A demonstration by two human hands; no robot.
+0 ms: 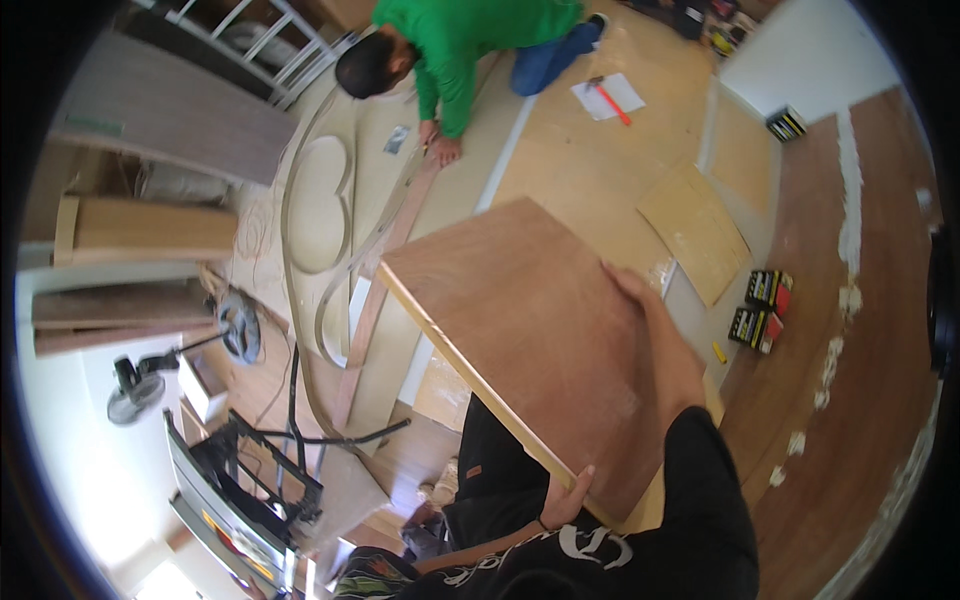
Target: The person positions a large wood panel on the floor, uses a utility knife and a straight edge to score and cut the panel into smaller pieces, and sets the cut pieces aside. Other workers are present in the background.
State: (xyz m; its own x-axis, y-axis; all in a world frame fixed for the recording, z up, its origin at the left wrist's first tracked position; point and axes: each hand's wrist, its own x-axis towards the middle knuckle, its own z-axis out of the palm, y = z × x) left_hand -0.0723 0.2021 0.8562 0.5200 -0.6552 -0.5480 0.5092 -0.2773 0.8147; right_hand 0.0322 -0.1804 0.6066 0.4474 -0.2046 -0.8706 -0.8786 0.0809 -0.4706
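Observation:
A square brown plywood board (520,340) with a pale edge is held tilted in front of my body in the head view. My left hand (568,497) grips its lower edge, fingers curled over the pale side. My right hand (636,292) holds the right side higher up, its fingers partly hidden by the board. The board covers part of the tan sheeting beneath it and part of my dark-clothed legs.
A co-worker (470,40) in green kneels ahead over a long strip (410,210), beside curved strips (288,220). A red-handled tool (612,105) lies on paper. Boxes (765,295) sit right. A table saw (225,500), fan (135,390) and ladder (255,40) stand left.

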